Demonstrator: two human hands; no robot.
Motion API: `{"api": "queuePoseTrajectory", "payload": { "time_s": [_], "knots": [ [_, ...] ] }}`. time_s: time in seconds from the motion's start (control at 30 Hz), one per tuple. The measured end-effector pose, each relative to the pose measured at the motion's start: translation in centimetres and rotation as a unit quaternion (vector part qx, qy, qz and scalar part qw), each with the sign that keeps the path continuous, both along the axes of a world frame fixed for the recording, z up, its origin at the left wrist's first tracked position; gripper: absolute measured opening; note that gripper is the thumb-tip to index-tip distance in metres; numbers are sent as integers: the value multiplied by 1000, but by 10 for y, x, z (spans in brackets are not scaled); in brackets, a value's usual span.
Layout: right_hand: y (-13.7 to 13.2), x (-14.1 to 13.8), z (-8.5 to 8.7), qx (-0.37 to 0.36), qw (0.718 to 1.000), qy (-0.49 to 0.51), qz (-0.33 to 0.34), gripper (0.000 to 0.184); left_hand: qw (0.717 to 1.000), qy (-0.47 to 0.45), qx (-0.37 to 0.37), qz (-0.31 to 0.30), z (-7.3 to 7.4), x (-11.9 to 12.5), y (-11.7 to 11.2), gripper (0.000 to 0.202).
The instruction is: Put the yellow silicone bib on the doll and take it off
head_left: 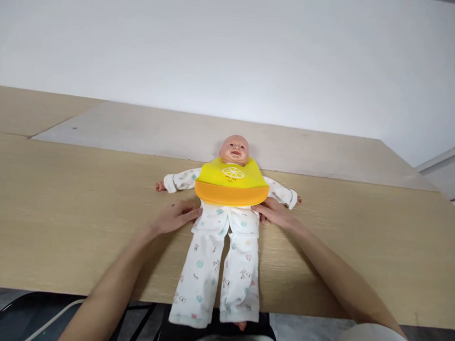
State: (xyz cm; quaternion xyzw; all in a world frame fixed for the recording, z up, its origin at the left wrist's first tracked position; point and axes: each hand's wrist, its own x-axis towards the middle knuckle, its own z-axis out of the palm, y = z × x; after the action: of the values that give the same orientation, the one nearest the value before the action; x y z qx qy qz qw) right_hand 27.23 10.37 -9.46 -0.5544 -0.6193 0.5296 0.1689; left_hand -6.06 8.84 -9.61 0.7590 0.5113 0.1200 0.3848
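A baby doll (234,146) lies on its back on the table, arms spread to both sides. It wears white printed pajamas (209,259) and a yellow silicone bib (216,172) with an orange catch pocket (232,194) and a white citrus-slice print. My left hand (180,214) holds the doll's side at the waist, thumb on the shirt and fingertips partly hidden. Opposite it, my right hand (274,212) grips the other side just below the bib, with some fingers tucked out of sight. The doll's trouser legs reach over the front table edge.
The wooden table (80,210) runs wide, with a pale grey panel (158,126) along its back against a white wall (231,51). Below the front edge at left are a dark chair (17,315) and a pale cable (54,319). A white cabinet (447,170) stands far right.
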Motion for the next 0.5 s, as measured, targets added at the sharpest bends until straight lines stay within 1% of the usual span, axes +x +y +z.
{"api": "queuePoseTrajectory", "payload": {
  "time_s": [0.03, 0.13, 0.23, 0.3, 0.4, 0.47, 0.5],
  "knots": [
    [1, 2, -3, 5, 1000, 4, 13, 26, 999, -10, -16, -28, 2, -1, -2, 51],
    [5, 10, -14, 4, 998, 34, 44, 42, 993, -55, -61, -80, 7, 4, -6, 48],
    [10, 17, -19, -1, 997, 63, 49, 50, 979, -117, -123, -112, 9, 12, -10, 47],
    [12, 21, -19, 3, 996, 69, 50, 50, 969, -141, -166, -113, 7, 15, -12, 48],
    [13, 22, -18, 12, 997, 61, 53, 48, 956, -173, -225, -81, 2, 16, -13, 50],
    [12, 22, -16, 13, 998, 45, 50, 48, 951, -183, -241, -61, 2, 15, -14, 53],
    [12, 23, -14, 12, 998, 37, 52, 48, 953, -179, -238, -62, 3, 14, -14, 54]
  ]
}}
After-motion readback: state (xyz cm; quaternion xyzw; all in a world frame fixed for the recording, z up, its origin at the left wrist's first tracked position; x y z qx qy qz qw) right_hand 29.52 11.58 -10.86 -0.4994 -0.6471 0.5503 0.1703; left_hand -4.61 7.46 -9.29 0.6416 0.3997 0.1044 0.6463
